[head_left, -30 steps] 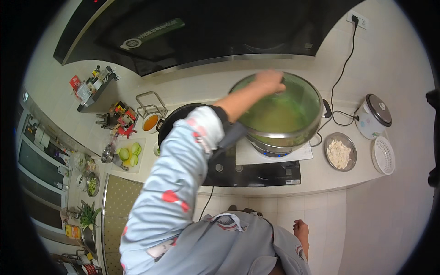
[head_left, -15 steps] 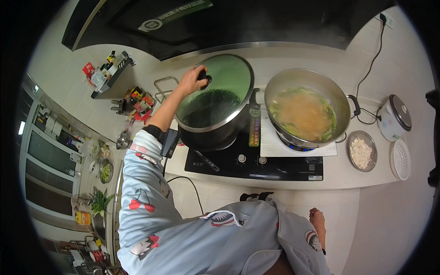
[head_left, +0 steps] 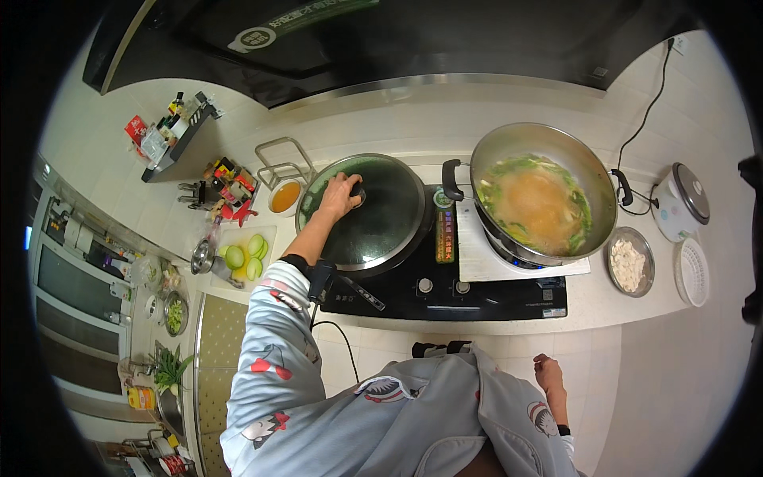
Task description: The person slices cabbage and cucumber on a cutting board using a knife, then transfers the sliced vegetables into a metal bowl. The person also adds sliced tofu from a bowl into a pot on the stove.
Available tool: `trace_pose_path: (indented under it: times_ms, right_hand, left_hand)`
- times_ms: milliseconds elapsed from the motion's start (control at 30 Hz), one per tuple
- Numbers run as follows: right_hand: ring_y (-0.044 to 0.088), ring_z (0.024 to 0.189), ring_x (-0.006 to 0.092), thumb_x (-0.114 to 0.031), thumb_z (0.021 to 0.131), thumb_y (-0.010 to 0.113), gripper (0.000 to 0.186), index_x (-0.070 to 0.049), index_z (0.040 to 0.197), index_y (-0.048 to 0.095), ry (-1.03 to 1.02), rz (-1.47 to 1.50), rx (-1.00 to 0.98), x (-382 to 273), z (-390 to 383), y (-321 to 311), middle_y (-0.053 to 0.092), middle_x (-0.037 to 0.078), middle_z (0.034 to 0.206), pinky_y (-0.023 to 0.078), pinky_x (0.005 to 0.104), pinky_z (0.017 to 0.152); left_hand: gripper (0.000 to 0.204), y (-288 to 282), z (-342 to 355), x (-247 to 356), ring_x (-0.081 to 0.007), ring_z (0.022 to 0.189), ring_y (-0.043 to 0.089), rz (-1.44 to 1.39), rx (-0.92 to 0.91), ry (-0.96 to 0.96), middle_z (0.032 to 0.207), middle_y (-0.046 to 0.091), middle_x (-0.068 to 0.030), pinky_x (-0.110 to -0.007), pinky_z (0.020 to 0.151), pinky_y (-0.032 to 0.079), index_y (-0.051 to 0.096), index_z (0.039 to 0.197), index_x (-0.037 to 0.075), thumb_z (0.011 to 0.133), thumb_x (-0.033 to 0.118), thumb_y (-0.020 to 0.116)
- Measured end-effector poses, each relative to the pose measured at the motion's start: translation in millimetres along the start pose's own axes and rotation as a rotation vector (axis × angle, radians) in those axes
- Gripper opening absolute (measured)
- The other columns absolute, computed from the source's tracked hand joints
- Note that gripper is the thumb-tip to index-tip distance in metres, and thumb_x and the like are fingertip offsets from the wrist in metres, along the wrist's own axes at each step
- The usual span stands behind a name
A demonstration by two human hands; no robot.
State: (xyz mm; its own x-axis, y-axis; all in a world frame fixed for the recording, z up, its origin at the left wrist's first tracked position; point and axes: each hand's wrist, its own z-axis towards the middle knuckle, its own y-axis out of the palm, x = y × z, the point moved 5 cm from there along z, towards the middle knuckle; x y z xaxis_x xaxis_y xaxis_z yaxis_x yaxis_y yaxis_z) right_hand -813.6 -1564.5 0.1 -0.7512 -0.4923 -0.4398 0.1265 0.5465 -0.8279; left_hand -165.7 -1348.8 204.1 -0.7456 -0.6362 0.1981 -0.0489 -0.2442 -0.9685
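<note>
My left hand (head_left: 338, 197) is closed round the dark knob of a glass lid (head_left: 381, 215) with a steel rim. The lid lies level over a dark pan on the left side of the black cooktop (head_left: 381, 296), hiding what is inside. To its right stands a wide steel pot (head_left: 509, 139) with black handles, holding cloudy brown broth and green vegetables (head_left: 584, 211). My right hand (head_left: 547, 372) hangs low beside my body, away from the counter, its fingers curled with nothing visible in them.
Right of the pot are a steel bowl of pale pieces (head_left: 629, 262), a white rice cooker (head_left: 682, 203) and a white basket (head_left: 691, 273). At left, sliced green vegetable (head_left: 254, 246) lies on a board near a bowl of orange liquid (head_left: 284, 196). A range hood (head_left: 445, 40) overhangs the cooktop.
My left hand has lowered the lid from a raised, tilted position to lie level. The bowl of orange liquid and the sliced vegetable now show. My right hand stays low at my side.
</note>
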Motion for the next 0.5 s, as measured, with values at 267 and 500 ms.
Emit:
trace_pose_path:
  times_ms: [267,500]
  right_hand:
    - [0.064,0.084,0.0394,-0.01,0.083,0.056,0.014,-0.007,0.092,0.066,0.02,0.062,0.021,25.2,1.6,-6.7,0.066,0.021,0.088,0.052,0.0479,0.072]
    - [0.062,0.088,0.0425,-0.018,0.088,0.052,0.021,-0.002,0.09,0.065,0.121,0.2,0.112,109.4,63.6,-51.5,0.065,0.024,0.089,0.05,0.0499,0.077]
  left_hand:
    - [0.054,31.7,0.4,-1.1,-0.039,0.109,0.051,-0.058,-0.034,0.03,0.11,0.053,-0.0166,-0.045,0.095,0.044,0.057,0.12,0.019,0.069,0.017,0.073]
    - [0.072,19.0,-13.5,19.2,-0.0376,0.121,0.048,-0.011,0.132,-0.034,0.128,0.051,-0.018,-0.04,0.106,0.037,0.054,0.128,0.007,0.06,-0.015,0.065]
